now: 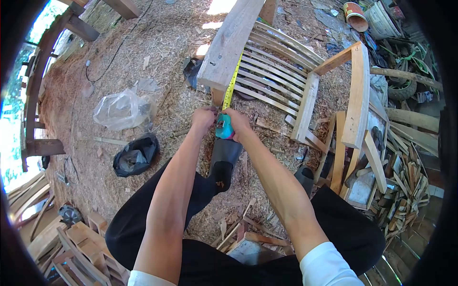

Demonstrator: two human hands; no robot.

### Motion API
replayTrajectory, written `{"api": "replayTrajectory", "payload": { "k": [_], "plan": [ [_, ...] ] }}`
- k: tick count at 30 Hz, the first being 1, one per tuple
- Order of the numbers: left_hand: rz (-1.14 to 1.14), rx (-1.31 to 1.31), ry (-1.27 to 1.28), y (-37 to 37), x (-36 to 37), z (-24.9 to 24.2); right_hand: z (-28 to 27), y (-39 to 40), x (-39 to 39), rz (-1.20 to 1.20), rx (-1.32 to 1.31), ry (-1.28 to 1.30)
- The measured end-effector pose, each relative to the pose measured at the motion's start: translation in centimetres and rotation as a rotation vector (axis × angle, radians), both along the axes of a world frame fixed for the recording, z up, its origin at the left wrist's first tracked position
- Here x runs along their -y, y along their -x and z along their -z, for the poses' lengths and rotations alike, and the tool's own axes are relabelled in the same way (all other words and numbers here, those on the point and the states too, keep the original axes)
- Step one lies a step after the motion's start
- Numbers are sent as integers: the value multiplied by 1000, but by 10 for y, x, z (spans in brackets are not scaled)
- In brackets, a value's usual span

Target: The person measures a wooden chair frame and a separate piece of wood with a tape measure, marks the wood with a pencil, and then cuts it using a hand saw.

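My right hand (pixel 237 123) is wrapped round a teal tape measure (pixel 223 127). From it the yellow tape blade (pixel 233 81) runs out away from me, along the edge of a wooden chair frame (pixel 228 45) with a slatted part (pixel 272 71). My left hand (pixel 205 118) is closed beside the tape measure, close to the lower end of a wooden leg (pixel 217 97). Whatever its fingers grip is hidden. Below the hands is my dark shoe (pixel 225 155).
Wood shavings cover the ground (pixel 176 105). To the left lie a clear plastic bag (pixel 121 109) and a black bag (pixel 136 155). Scrap wood (pixel 403 190) is heaped at right, near a curved wooden piece (pixel 355 95). Buckets (pixel 355 16) stand at upper right.
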State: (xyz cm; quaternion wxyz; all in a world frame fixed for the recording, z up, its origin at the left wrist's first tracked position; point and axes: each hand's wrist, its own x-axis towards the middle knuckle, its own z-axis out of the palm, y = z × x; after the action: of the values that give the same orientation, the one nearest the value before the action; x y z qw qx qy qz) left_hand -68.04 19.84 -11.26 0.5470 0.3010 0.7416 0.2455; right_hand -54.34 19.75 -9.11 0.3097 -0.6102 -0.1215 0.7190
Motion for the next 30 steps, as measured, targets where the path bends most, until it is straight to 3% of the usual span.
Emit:
{"api": "replayTrajectory", "payload": {
  "k": [8,10,14,15,16,18,19,21,22,24,26,28,30],
  "plan": [
    [-80,47,-8,0,0,-2,36,8,2,-72,-25,-10],
    [-2,-1,11,-1,1,-12,39,7,5,-59,-32,-23],
    [133,65,13,-30,4,-37,-9,-27,21,-39,-80,-121],
    [136,143,-5,-41,7,-37,22,-37,26,-33,-29,-175],
    [165,159,-31,-54,11,-35,15,-54,33,-9,-9,-202],
    [328,180,-84,-86,16,-36,-4,-91,48,-265,546,-432],
    [354,192,-111,-107,19,-46,-20,-107,55,-239,570,-450],
    [265,78,-117,-148,30,-62,-48,-133,76,-192,540,-215],
    [281,80,-131,-160,34,-51,-56,-146,88,-173,545,-225],
    [-215,-73,-155,-180,37,-11,-71,-174,113,-120,433,-17],
    [-196,-225,-184,-192,55,-35,-71,-196,147,-15,342,-43],
    [28,-37,35,-188,64,-29,-54,-215,174,123,-41,-73],
    [216,200,177,-191,82,-47,-33,-228,192,58,107,-14]
  ]
}}
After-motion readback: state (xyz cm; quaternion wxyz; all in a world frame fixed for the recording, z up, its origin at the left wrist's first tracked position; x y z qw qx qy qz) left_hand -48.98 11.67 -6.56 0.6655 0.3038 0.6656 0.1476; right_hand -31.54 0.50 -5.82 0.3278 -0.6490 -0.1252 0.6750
